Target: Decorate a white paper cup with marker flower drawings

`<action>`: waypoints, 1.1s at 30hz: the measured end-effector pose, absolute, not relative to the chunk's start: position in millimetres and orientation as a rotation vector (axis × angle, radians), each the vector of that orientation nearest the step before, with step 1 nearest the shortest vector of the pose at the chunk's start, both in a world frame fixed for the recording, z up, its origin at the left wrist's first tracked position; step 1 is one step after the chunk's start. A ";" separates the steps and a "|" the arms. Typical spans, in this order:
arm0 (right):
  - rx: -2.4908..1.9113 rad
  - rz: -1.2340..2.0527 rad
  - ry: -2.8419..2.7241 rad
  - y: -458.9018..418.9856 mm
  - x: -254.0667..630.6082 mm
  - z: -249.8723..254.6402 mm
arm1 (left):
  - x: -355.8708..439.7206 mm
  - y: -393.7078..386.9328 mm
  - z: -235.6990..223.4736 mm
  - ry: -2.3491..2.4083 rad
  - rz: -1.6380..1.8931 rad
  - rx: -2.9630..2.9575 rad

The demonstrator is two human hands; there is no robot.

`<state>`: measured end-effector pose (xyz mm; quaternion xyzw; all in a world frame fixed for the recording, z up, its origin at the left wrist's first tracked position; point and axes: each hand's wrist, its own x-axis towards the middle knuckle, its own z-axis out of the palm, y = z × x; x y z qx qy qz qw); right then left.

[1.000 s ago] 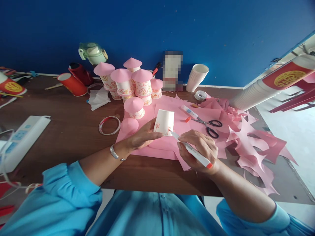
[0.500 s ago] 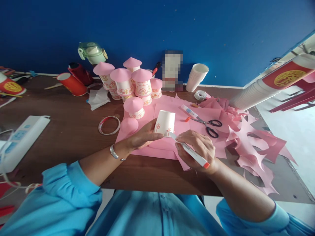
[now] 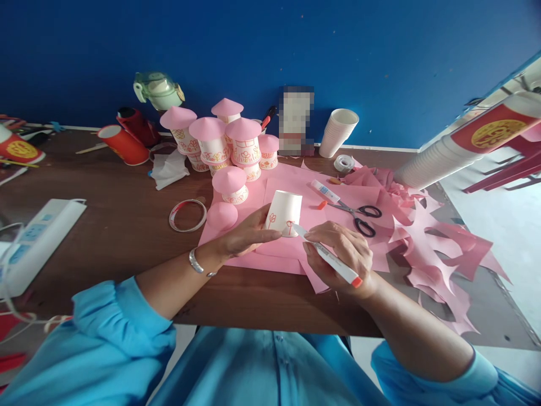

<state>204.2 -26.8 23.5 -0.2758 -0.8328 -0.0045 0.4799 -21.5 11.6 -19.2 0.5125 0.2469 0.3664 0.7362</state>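
My left hand (image 3: 247, 232) is closed around a white paper cup (image 3: 285, 210), thumb along its lower side and the other fingers partly hidden behind it. Red-orange flowers are drawn on the cup's near side. In my right hand (image 3: 341, 254) is a white marker (image 3: 333, 264) with an orange end, its tip at the right-hand flower. Pink paper sheets (image 3: 270, 262) lie beneath the hands. Beyond the cup stands a cluster of decorated cups with pink cone roofs (image 3: 244, 131), and a smaller roofed cup (image 3: 230, 183) is nearer.
Scissors (image 3: 359, 213), a glue stick (image 3: 325, 192) and an orange cap (image 3: 323, 205) lie right of the cup. Pink scraps (image 3: 435, 248) cover the table's right side. A tape roll (image 3: 188, 215) and a power strip (image 3: 46, 237) lie left. Stacked cups (image 3: 339, 132) stand near the blue wall.
The marker tip has moved slightly over the right-hand flower, and more red-orange line shows at its top. The cup has shifted a little to the right in my left hand.
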 end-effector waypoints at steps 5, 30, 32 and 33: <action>-0.669 -0.002 -2.041 -26.8 204.4 24.1 | -22.2 12.4 -21.7 0.525 0.823 1.162; -0.702 -0.060 -2.014 -25.1 205.3 22.1 | -23.2 12.2 -24.9 0.499 0.823 1.102; -0.702 -0.049 -2.015 -25.2 205.6 22.1 | -22.7 12.7 -25.8 0.479 0.835 1.101; -0.701 -0.047 -2.015 -25.2 205.7 22.2 | -22.4 12.9 -26.0 0.474 0.839 1.103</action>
